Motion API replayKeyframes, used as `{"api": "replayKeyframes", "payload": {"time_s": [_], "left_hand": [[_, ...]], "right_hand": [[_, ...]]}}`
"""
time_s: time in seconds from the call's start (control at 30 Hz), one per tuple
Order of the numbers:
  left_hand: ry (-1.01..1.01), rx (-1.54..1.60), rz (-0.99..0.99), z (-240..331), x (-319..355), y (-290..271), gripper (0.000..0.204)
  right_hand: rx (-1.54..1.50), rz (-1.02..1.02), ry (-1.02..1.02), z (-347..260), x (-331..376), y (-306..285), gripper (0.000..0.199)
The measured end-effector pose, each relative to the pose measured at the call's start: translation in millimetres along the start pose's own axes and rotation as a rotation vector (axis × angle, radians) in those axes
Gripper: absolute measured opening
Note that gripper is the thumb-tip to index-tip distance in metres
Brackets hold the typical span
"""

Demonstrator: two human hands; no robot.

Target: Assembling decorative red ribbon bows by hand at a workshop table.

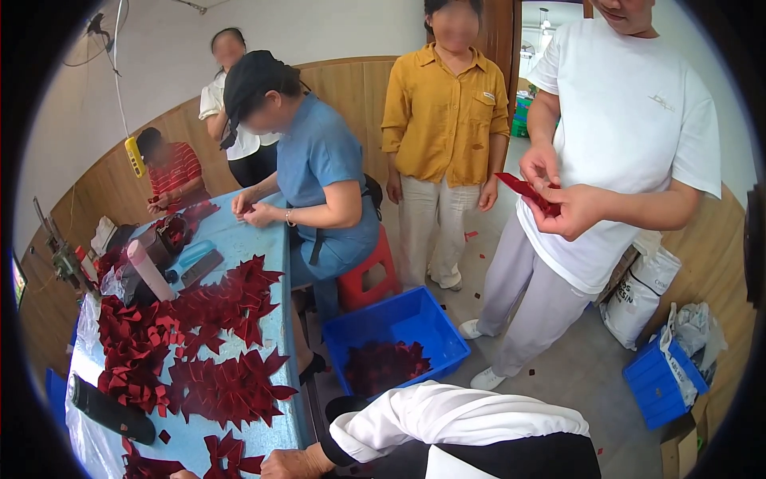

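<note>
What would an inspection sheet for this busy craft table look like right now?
Surface: table under light blue cover, largely covered.
Job's things: dark red ribbon bows in piles; more in the blue crate on the floor.
Clutter: pink tube, black cylinder, flat dark tool.
Hands: right hand rests on the table edge beside bows, grip unclear; left hand barely in view.
Cables: cord hanging down the wall.
Surroundings: several people nearby; red stool; white sack.

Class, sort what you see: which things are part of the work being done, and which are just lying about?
In use: red ribbon pieces on the blue table; blue crate holding more; right hand at the pieces.
Lying about: pink bottle; white sack; red stool.
</note>
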State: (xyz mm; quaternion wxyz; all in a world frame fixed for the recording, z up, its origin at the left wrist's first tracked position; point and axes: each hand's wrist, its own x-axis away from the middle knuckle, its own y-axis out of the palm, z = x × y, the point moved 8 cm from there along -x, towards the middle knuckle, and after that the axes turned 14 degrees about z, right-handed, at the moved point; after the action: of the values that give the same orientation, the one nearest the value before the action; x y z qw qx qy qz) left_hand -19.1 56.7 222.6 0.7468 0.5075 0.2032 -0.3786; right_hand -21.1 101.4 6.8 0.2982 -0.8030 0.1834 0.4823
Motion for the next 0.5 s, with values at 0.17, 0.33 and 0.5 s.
{"api": "replayKeyframes", "payload": {"time_s": [0.17, 0.33, 0.5], "left_hand": [[0.029, -0.041, -0.004, -5, -2, -1, 0.044], [0.157, -0.005, 0.173, 1, 2, -22, 0.047], [0.029, -0.222, 0.111, -3, 4, -1, 0.042]], "right_hand": [[-0.011, 0.007, -0.035, 4, 0, -1, 0.022], [-0.013, -0.014, -0.031, -2, -4, 3, 0.021], [0.008, -0.028, -0.032, -8, -1, 7, 0.019]]}}
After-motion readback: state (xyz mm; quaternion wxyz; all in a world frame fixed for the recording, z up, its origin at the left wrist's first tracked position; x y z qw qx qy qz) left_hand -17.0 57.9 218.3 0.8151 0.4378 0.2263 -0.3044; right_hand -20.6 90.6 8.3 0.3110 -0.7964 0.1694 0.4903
